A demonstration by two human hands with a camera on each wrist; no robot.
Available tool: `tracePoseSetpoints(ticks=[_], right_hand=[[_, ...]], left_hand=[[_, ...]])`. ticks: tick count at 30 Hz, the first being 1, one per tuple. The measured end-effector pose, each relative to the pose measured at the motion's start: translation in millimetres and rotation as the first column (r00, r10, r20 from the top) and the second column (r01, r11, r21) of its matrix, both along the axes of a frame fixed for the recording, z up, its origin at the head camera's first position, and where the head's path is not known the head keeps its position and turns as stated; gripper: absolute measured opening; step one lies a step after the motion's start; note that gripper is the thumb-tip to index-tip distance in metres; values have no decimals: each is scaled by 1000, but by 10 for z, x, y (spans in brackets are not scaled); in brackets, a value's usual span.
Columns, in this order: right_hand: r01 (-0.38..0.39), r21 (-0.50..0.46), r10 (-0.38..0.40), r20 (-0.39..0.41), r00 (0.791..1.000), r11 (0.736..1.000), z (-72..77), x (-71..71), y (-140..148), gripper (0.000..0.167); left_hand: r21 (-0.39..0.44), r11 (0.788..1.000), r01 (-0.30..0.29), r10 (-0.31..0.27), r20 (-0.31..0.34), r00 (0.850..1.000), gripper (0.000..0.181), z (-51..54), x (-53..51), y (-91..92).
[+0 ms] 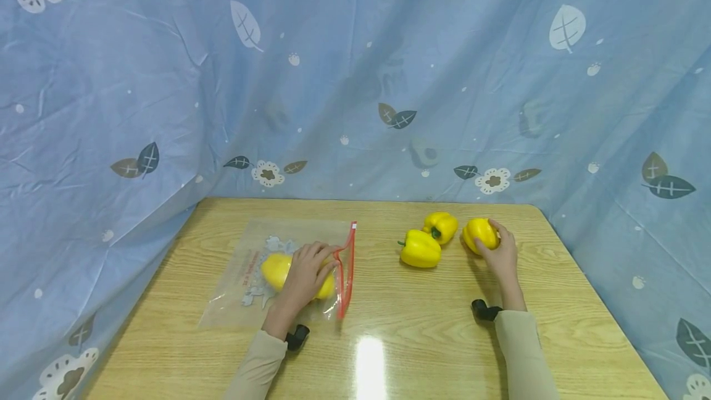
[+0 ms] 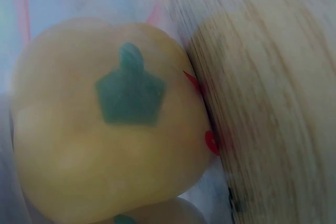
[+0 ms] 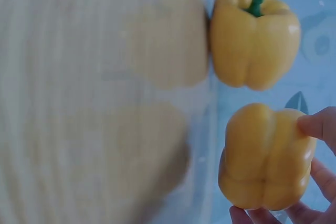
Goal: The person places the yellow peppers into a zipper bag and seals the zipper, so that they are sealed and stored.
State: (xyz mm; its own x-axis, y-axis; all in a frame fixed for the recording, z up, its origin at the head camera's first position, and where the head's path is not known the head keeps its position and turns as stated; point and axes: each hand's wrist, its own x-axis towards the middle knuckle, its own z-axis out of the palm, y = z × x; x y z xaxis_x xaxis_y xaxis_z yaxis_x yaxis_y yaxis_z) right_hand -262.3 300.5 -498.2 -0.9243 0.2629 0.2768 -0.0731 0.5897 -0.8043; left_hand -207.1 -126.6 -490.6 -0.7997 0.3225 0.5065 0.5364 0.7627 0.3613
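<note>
A clear zip bag (image 1: pixel 228 289) with a red zip edge lies on the left of the table, yellow bell peppers (image 1: pixel 276 269) inside it. My left hand (image 1: pixel 302 273) lies over the bag and grips its upper lip by the opening. Through the plastic, the left wrist view shows a green-stemmed pepper (image 2: pixel 105 166) close up and part of another below it. At the right, my right hand (image 1: pixel 502 258) holds a yellow bell pepper (image 1: pixel 479 234) between thumb and fingers. In the right wrist view this pepper (image 3: pixel 265 156) appears slightly raised off the table.
Two more yellow bell peppers, a front one (image 1: pixel 420 249) and a rear one (image 1: pixel 441 226), sit together between the bag and my right hand. Blue patterned cloth (image 1: pixel 344 79) hangs behind and at both sides of the wooden table (image 1: pixel 422 326).
</note>
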Motion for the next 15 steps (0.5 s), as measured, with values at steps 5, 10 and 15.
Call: tracePoseSetpoints(ticks=[5, 10, 15], right_hand=[[-12, -19, 11, -57, 998, 1000, 112, 24, -65, 55], [-33, -13, 31, -124, 992, 999, 270, 45, -176, 55], [-63, -25, 58, -144, 988, 998, 395, 84, -343, 55]], left_hand=[[11, 1000, 8, -8, -24, 1000, 30, 5, 2, 2], [16, 1000, 11, -11, -14, 1000, 31, 7, 3, 1], [15, 1000, 10, -10, -14, 1000, 31, 4, 2, -3]])
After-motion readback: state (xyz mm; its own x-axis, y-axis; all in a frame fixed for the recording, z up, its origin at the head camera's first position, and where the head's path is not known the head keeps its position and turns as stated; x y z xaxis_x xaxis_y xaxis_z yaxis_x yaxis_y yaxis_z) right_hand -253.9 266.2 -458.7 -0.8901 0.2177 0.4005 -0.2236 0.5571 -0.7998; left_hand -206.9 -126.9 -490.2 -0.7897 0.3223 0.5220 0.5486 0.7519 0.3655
